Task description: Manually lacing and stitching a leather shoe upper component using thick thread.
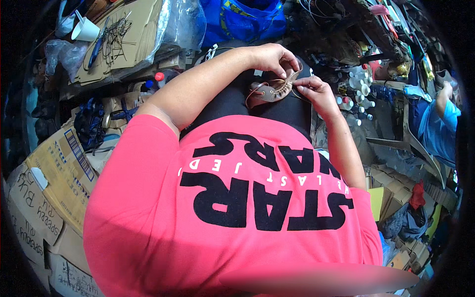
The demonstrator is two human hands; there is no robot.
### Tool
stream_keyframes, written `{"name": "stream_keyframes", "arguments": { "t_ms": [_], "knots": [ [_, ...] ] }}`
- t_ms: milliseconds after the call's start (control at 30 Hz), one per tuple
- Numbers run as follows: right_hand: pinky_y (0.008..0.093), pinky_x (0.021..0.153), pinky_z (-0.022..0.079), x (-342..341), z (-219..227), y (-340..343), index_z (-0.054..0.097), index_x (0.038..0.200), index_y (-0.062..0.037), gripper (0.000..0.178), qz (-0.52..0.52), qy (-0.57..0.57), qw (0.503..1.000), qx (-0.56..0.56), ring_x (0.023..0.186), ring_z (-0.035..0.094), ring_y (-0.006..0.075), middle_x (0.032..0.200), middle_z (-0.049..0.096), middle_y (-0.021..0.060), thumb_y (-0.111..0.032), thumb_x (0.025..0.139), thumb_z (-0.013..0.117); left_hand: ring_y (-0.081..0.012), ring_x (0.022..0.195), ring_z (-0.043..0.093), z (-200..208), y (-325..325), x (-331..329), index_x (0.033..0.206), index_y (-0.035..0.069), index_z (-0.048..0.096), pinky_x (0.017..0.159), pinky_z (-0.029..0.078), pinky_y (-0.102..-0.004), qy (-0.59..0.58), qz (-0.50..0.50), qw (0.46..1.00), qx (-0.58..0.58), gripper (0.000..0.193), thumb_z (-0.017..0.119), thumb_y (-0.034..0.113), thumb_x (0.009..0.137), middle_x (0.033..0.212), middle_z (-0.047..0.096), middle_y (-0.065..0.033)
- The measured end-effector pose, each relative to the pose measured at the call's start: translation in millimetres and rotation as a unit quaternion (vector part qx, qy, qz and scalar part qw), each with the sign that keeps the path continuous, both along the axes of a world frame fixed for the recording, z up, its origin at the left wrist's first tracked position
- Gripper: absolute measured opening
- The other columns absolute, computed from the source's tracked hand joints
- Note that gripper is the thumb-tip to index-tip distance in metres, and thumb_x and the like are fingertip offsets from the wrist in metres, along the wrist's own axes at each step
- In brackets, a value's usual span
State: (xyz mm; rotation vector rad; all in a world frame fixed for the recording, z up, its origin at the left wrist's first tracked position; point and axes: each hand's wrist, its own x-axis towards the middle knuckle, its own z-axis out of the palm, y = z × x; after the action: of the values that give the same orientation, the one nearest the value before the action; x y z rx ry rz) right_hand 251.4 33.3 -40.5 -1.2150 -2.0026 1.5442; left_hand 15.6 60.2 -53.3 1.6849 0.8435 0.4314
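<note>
Over my lap lies a small greyish-tan leather shoe upper point(262, 94) with a gathered, stitched edge. A brown lace point(257, 89) loops out of its near left side. My left hand point(277, 60) reaches over from the far side, fingers curled round the upper's far edge. At the right end of the gathered seam my right hand point(315, 93) pinches a thin cord, thumb against forefinger. Part of the shoe piece is covered by the fingers, and its underside cannot be seen.
Far left, flattened cardboard point(141, 29) carries a bundle of cords and a blue-handled tool point(95, 53), beside a white cup point(85, 29). A blue bag point(242, 22) stands ahead. Several bottles point(360, 86) crowd the right; beyond them is another person in a blue shirt point(440, 131). Cardboard boxes point(57, 173) lie left.
</note>
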Motion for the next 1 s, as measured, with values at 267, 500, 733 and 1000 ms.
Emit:
{"name": "stream_keyframes", "arguments": {
  "t_ms": [267, 500, 733, 1000],
  "knots": [
    [0.0242, 0.077, 0.043, 10.5, -5.9, -1.2, 0.071, 0.098, -0.0060, 0.018, 0.004, 0.016, 1.000, 0.024, 0.086, 0.054, 0.0128, 0.086, 0.059, 0.0031, -0.005, 0.081, 0.066, -0.0160, 0.099, 0.059, -2.2, -6.3, -1.9, 0.113, 0.008, 0.064, 0.090, 0.045, -0.0305, -0.005, 0.027, 1.000, -0.012, 0.044, 0.070, 0.000, 0.070, 0.109, 0.064, -0.0061],
    [0.0252, 0.065, 0.041, -7.7, -1.6, -18.0, 0.070, 0.095, -0.0098, 0.019, -0.041, -0.013, 0.990, 0.133, 0.070, 0.048, 0.0110, 0.074, 0.051, 0.0013, -0.005, 0.077, 0.070, -0.0161, 0.099, 0.060, -1.0, 0.3, -1.8, 0.113, 0.009, 0.064, 0.090, 0.046, -0.0308, -0.006, 0.020, 0.999, -0.041, 0.046, 0.072, 0.001, 0.068, 0.107, 0.065, -0.0062],
    [0.0245, 0.062, 0.041, -4.2, 20.7, -5.0, 0.066, 0.108, -0.0096, 0.030, -0.031, -0.029, 0.985, 0.167, 0.066, 0.046, 0.0106, 0.071, 0.048, 0.0014, -0.019, 0.080, 0.070, -0.0258, 0.082, 0.062, -0.5, -15.4, -8.2, 0.091, 0.006, 0.069, 0.077, 0.048, -0.0336, 0.078, 0.214, 0.943, 0.243, 0.032, 0.072, 0.031, 0.072, 0.093, 0.066, -0.0131],
    [0.0336, 0.068, 0.048, -37.9, 17.6, 25.2, 0.063, 0.105, -0.0034, 0.046, -0.003, -0.171, 0.981, 0.090, 0.075, 0.063, 0.0230, 0.084, 0.066, 0.0149, -0.035, 0.073, 0.074, -0.0173, 0.077, 0.060, 8.4, -42.5, -13.5, 0.085, 0.005, 0.066, 0.069, 0.046, -0.0316, 0.100, 0.055, 0.993, -0.005, 0.029, 0.065, 0.034, 0.080, 0.080, 0.066, -0.0078]
  ]
}}
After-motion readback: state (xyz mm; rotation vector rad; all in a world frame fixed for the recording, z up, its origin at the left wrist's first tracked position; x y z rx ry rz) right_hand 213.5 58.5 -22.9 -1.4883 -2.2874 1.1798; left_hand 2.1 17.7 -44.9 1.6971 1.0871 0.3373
